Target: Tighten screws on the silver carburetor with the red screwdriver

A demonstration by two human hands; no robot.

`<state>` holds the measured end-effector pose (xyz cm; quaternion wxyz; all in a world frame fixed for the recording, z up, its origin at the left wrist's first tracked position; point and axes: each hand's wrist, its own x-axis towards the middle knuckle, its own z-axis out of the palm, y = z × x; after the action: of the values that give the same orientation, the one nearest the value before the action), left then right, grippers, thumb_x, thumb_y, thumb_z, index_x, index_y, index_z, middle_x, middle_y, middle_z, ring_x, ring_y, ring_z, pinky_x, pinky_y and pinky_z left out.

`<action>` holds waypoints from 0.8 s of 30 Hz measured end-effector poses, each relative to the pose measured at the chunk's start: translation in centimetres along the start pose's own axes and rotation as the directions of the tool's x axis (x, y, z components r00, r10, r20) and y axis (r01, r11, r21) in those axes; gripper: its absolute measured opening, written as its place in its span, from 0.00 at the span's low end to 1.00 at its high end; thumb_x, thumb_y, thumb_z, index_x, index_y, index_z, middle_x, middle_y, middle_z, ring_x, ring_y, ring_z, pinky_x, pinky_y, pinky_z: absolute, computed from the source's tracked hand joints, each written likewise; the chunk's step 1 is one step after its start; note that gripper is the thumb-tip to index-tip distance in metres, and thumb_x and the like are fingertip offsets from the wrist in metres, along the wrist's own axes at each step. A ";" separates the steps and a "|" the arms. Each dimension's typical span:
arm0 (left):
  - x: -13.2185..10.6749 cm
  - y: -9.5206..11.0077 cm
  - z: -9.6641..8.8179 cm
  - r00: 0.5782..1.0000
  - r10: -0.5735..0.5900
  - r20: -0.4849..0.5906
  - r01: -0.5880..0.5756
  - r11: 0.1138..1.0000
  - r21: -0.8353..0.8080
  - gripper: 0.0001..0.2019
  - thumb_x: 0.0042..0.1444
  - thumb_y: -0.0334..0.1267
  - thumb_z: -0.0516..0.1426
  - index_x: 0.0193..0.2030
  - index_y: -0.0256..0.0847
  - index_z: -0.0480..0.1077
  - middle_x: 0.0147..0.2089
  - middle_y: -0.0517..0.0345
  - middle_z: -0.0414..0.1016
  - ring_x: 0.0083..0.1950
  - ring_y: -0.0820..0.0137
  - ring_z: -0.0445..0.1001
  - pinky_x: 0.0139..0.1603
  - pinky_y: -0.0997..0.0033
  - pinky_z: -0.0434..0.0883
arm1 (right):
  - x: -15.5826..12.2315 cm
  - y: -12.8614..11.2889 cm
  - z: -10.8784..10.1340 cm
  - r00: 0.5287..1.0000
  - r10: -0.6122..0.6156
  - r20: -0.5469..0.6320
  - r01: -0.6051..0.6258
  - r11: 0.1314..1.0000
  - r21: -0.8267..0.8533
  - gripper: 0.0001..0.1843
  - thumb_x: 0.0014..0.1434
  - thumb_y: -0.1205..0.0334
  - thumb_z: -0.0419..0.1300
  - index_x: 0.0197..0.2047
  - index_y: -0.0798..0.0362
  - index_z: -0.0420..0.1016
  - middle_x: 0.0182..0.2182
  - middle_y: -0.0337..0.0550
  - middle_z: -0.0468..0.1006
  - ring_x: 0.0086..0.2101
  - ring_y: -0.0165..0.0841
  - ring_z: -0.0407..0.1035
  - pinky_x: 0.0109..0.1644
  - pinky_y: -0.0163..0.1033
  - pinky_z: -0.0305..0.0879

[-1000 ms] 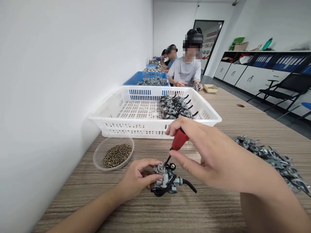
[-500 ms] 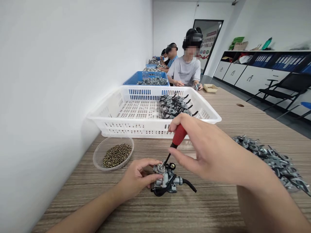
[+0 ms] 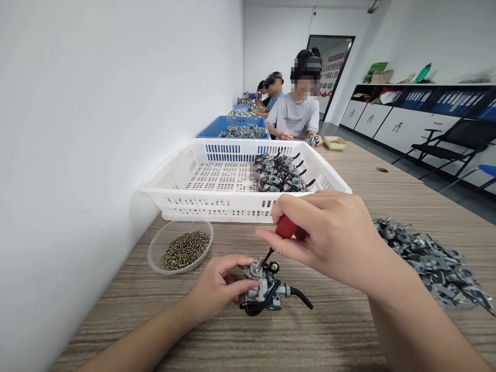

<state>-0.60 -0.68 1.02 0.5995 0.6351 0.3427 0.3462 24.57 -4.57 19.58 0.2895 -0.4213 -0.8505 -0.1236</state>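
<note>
Since the earlier frame my right hand point(image 3: 329, 240) has dropped lower and curled tighter round the red-handled screwdriver point(image 3: 285, 228), so less of the grip shows; the carburetor and my left hand sit where they were.

Farthest left, against the white wall, stands the shallow clear plastic bowl of small brass-coloured screws point(image 3: 181, 250), just in front of the big white slotted plastic crate point(image 3: 217, 204), which holds a cluster of finished carburetors point(image 3: 279, 173) in its right half.

My left hand point(image 3: 217, 287) is closed on the small grey metal carburetor with the black hose point(image 3: 265, 289), thumb and fingertips pinching its left side to keep it upright on the wood-grain table point(image 3: 329, 330). It sits just right of that hand, the hose trailing off to the right.

My right hand comes in from above and to the right, fingers wrapped shut round the screwdriver's handle. Its dark shaft slants down and to the left, and the tip meets the top of the carburetor, beside my left thumb. That slanted axis, handle high right and tip low left, is what the turning depends on; the right hand has the tool, the left is nearer the part.

Further right lies a loose heap of grey metal brackets point(image 3: 430, 258). Other people work farther along the table.
</note>
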 end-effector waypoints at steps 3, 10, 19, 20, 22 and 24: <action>0.0 -0.1 0.0 1.000 0.020 -0.001 -0.020 1.000 0.009 0.19 0.56 0.43 0.78 0.54 0.45 0.90 0.53 0.49 0.91 0.32 0.69 0.84 0.27 0.75 0.82 | -0.4 0.0 -1.4 0.982 0.049 0.182 -0.080 0.983 0.164 0.09 0.79 0.54 0.64 0.50 0.49 0.71 0.40 0.36 0.80 0.37 0.34 0.73 0.38 0.41 0.62; 0.0 0.0 0.0 0.999 0.031 -0.008 -0.030 0.997 0.070 0.20 0.58 0.45 0.78 0.55 0.46 0.90 0.53 0.50 0.91 0.32 0.69 0.84 0.27 0.76 0.81 | -0.6 0.0 -2.5 0.936 -0.028 0.352 -0.124 0.907 0.403 0.08 0.81 0.68 0.58 0.57 0.45 0.70 0.48 0.35 0.80 0.43 0.32 0.73 0.43 0.39 0.66; -0.2 0.3 0.0 0.998 0.062 -0.012 -0.061 0.993 0.097 0.19 0.57 0.45 0.78 0.54 0.46 0.90 0.50 0.50 0.92 0.42 0.61 0.89 0.29 0.75 0.82 | 0.0 -0.8 -0.3 1.000 -0.013 0.028 0.012 1.000 0.017 0.17 0.81 0.52 0.64 0.39 0.49 0.70 0.26 0.30 0.72 0.27 0.30 0.64 0.31 0.41 0.48; -0.2 0.3 0.0 0.998 0.060 -0.012 -0.058 0.994 0.093 0.19 0.57 0.45 0.78 0.54 0.45 0.90 0.50 0.50 0.92 0.43 0.60 0.89 0.30 0.75 0.82 | 0.0 -0.7 -0.3 1.000 0.000 0.024 -0.001 1.000 0.009 0.18 0.81 0.51 0.64 0.39 0.49 0.69 0.25 0.30 0.71 0.25 0.30 0.64 0.31 0.41 0.47; -0.1 0.3 0.0 0.998 0.055 -0.011 -0.054 0.994 0.091 0.20 0.57 0.46 0.78 0.54 0.45 0.90 0.50 0.50 0.92 0.46 0.58 0.90 0.31 0.74 0.83 | -0.2 -0.7 -0.6 0.995 0.036 0.088 -0.039 0.999 0.032 0.17 0.80 0.48 0.65 0.42 0.48 0.69 0.29 0.31 0.75 0.27 0.32 0.67 0.31 0.40 0.51; -0.1 0.2 0.0 0.998 0.057 -0.014 -0.055 0.993 0.101 0.20 0.57 0.47 0.78 0.55 0.45 0.90 0.52 0.48 0.92 0.46 0.57 0.90 0.31 0.74 0.82 | -0.5 -0.5 -1.4 0.976 0.077 0.202 -0.097 0.991 0.092 0.12 0.80 0.50 0.65 0.48 0.47 0.69 0.38 0.37 0.81 0.34 0.35 0.73 0.35 0.40 0.60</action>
<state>-0.61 -0.78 1.26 0.5538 0.6708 0.3471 0.3506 24.93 -5.87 20.38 0.2295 -0.4532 -0.8610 -0.0249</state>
